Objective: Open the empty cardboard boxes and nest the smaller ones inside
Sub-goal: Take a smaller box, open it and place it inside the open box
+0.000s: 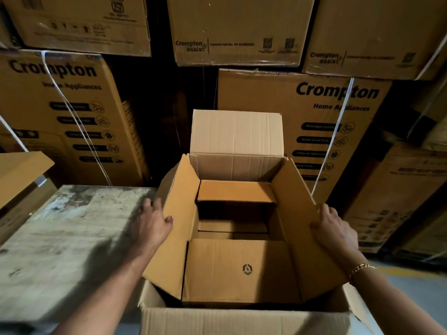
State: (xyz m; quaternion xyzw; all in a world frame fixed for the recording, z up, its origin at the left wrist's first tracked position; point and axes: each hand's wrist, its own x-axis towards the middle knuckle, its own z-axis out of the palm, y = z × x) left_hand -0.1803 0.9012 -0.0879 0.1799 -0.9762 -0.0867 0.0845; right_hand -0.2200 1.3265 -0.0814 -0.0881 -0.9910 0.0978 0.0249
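A plain brown cardboard box (239, 272) with all its top flaps open sits partly inside a larger open cardboard box (242, 320) at the bottom of the view. My left hand (151, 223) grips the inner box's left flap, thumb over its edge. On the right flap my right hand (335, 228) has the same hold; a gold bracelet is on that wrist. Deep inside the inner box lies a smaller open box (235, 193), its interior dark. The inner box's far flap stands upright.
A worn, stained wooden table (60, 238) lies to the left of the boxes. Another cardboard piece (21, 170) rests on its far left edge. Tall stacks of printed Crompton cartons (302, 112) wall off the back and right. Grey floor (416, 286) shows at lower right.
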